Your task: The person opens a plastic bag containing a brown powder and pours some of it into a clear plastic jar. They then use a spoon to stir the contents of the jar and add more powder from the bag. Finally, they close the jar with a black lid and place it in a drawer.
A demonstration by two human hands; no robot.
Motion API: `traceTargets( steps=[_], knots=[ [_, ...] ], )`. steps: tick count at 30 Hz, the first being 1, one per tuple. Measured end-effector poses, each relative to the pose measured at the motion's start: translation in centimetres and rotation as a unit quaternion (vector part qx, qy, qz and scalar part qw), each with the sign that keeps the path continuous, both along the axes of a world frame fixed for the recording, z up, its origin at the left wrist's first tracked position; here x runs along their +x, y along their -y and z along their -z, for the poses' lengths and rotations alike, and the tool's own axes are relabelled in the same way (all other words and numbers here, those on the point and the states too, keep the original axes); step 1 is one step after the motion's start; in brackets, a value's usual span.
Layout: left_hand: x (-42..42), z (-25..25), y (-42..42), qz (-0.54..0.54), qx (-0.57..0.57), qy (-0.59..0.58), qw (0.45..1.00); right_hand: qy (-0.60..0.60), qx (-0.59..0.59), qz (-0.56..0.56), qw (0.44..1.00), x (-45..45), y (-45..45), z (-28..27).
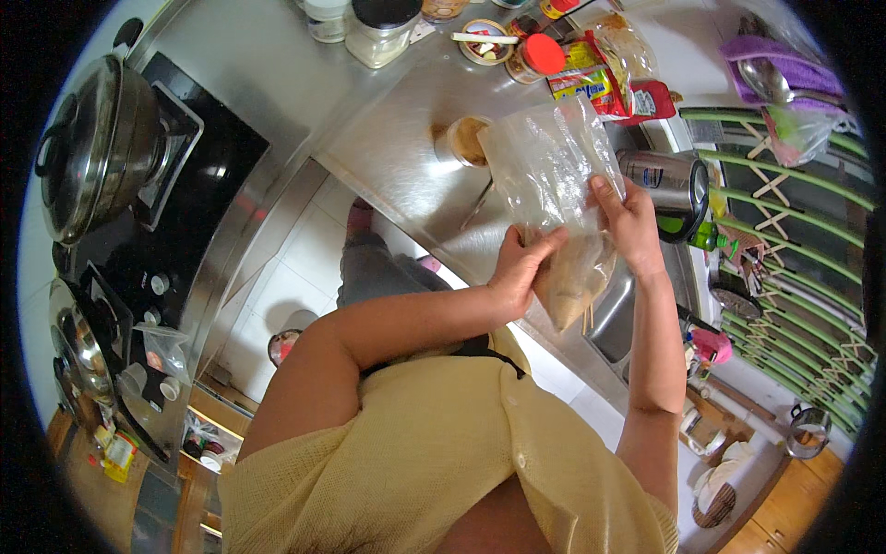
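Note:
A clear plastic bag (554, 159) hangs between my two hands above the steel counter. Light brown powder (566, 305) is gathered in its bottom corner. My left hand (527, 266) grips the bag's near-left side, thumb across the front. On the opposite side my right hand (626, 218) pinches the plastic, thumb on top. Behind the bag's left edge stands a small round container (467, 142) with brown contents, partly covered by the bag. A thin utensil handle (477, 206) lies on the counter close by, its other end hidden.
To the left, a lidded pan (90, 149) sits on the black gas hob (208, 166). Jars (381, 31), a red-lidded bottle (536, 57) and seasoning packets (588, 79) line the back counter. A steel kettle (661, 176) and the sink (612, 325) are at right.

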State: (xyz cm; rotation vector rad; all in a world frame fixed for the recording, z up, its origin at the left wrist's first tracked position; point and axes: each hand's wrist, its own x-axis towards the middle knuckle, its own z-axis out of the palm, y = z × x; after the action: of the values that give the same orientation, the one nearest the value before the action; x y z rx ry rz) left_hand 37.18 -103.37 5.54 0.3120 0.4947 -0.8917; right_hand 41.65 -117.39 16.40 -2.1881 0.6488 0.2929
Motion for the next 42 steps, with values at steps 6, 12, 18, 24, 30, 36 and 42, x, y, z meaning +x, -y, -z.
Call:
traceTargets(
  steps=[6, 12, 18, 24, 30, 36, 42],
  knots=[
    [-0.5, -1.5, -0.2, -0.022, -0.035, -0.018, 0.999, -0.032, -0.023, -0.027, 0.999, 2.2, 0.0, -0.5],
    [-0.4, -1.6, -0.1, -0.033, -0.069, -0.023, 0.997, -0.017, -0.052, -0.063, 0.997, 3.0, 0.1, -0.7],
    [-0.2, -3.6, -0.5, -0.023, -0.054, -0.018, 0.998, -0.051, -0.049, -0.074, 0.995, 4.3, 0.6, -1.0],
    [0.3, -4.8, -0.8, -0.029, -0.068, -0.010, 0.997, -0.050, -0.059, -0.054, 0.996, 4.9, 1.0, -0.8],
    [0.8, -5.2, -1.3, -0.024, -0.091, -0.009, 0.996, -0.035, -0.067, -0.062, 0.995, 5.1, 0.1, -1.8],
    [0.8, -4.7, -1.0, -0.011, -0.105, -0.007, 0.994, -0.057, -0.101, -0.064, 0.991, 5.3, 0.2, -1.9],
    [0.8, -5.1, -0.8, 0.001, -0.111, -0.003, 0.994, -0.025, -0.086, -0.075, 0.993, 4.9, 1.2, -1.3]
  ],
)
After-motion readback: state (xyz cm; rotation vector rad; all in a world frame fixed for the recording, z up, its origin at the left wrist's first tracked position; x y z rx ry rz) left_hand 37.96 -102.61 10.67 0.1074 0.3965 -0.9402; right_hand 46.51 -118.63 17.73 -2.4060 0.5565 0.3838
